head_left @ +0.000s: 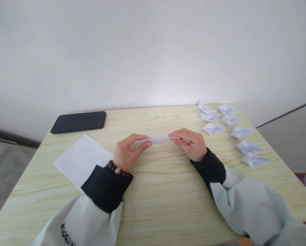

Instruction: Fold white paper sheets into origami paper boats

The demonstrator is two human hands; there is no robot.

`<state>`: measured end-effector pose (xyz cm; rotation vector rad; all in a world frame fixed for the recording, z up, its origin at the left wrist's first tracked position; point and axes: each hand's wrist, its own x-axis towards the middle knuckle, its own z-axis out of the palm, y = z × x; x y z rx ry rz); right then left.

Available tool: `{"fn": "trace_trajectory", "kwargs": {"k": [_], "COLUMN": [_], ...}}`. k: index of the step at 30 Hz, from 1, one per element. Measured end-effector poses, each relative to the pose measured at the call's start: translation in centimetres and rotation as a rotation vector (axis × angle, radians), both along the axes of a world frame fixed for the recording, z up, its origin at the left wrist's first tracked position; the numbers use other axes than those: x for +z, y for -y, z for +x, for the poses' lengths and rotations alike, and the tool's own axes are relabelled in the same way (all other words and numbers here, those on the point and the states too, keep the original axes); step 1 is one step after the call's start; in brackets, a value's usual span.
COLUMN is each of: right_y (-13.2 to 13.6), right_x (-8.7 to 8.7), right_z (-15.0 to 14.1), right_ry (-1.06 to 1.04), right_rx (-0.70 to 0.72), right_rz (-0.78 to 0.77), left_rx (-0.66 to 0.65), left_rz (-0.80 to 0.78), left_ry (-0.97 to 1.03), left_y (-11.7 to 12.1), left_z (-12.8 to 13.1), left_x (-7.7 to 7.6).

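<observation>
A folded piece of white paper (158, 139) hangs flat just above the middle of the wooden table (153, 191). My left hand (127, 152) pinches its left end between thumb and fingers. My right hand (190, 143) pinches its right end the same way. Both wrists rest on or close to the tabletop. A beaded bracelet shows at my left wrist.
A stack of flat white paper sheets (79, 160) lies left of my left hand. A black phone (79, 122) lies at the far left corner. Several folded white paper boats (231, 131) are spread along the right side. A white wall stands behind the table.
</observation>
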<state>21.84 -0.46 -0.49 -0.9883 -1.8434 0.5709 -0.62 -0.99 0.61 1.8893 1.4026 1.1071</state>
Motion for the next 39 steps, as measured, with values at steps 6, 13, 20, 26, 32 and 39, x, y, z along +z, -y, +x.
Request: {"fn": "trace_trajectory", "kwargs": {"k": [6, 13, 20, 26, 32, 39], "right_y": [0.1, 0.2, 0.2, 0.1, -0.3, -0.3], "right_x": [0.0, 0.0, 0.0, 0.1, 0.0, -0.6], "right_z": [-0.1, -0.2, -0.3, -0.2, -0.1, -0.1], "right_ry": [0.061, 0.052, 0.04, 0.084, 0.237, 0.483], "right_rx": [-0.029, -0.065, -0.024, -0.01, -0.027, -0.094], "right_rz": [-0.022, -0.153, -0.267, -0.052, 0.159, 0.08], "left_rx": [-0.029, 0.01, 0.0, -0.027, -0.146, -0.203], "left_rz": [0.052, -0.036, -0.203, 0.03, 0.225, 0.277], "left_ry": [-0.058, -0.044, -0.009, -0.027, -0.157, -0.46], "left_y": [0.1, 0.1, 0.1, -0.1, -0.5, -0.7], "left_z": [0.0, 0.2, 0.5, 0.1, -0.4, -0.4], "left_x": [0.4, 0.1, 0.3, 0.1, -0.3, -1.0]}}
